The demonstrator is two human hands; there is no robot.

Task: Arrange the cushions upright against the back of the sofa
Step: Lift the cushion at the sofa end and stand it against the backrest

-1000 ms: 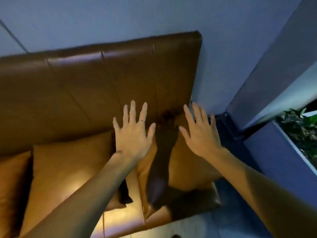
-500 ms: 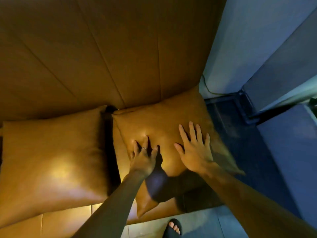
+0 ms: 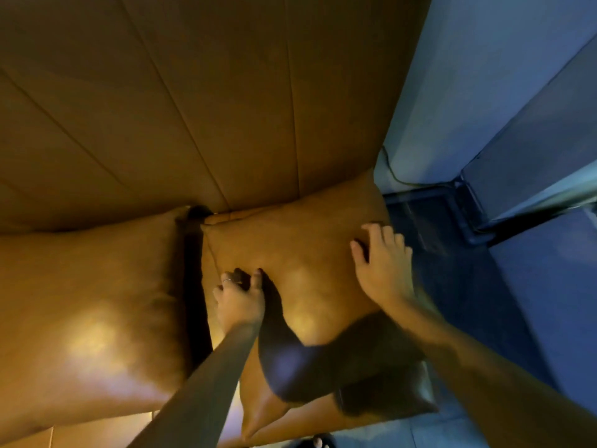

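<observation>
Two tan leather cushions lie on a brown leather sofa. The right cushion (image 3: 300,253) lies flat at the sofa's right end, its far edge touching the sofa back (image 3: 226,101). My left hand (image 3: 239,299), with a ring on one finger, curls its fingers around the cushion's left edge. My right hand (image 3: 382,270) wraps its fingers over the cushion's right edge. The left cushion (image 3: 93,302) leans flat beside it, a dark gap between the two.
A blue-grey wall (image 3: 468,76) and dark floor (image 3: 458,279) lie right of the sofa, with a thin cable along the skirting. The sofa seat's front edge (image 3: 97,431) shows at the bottom. A sandalled foot (image 3: 318,441) stands on the floor below.
Both hands have slid outward from the cushion's top face to its left and right edges and closed on them. The view has dropped closer to the sofa.
</observation>
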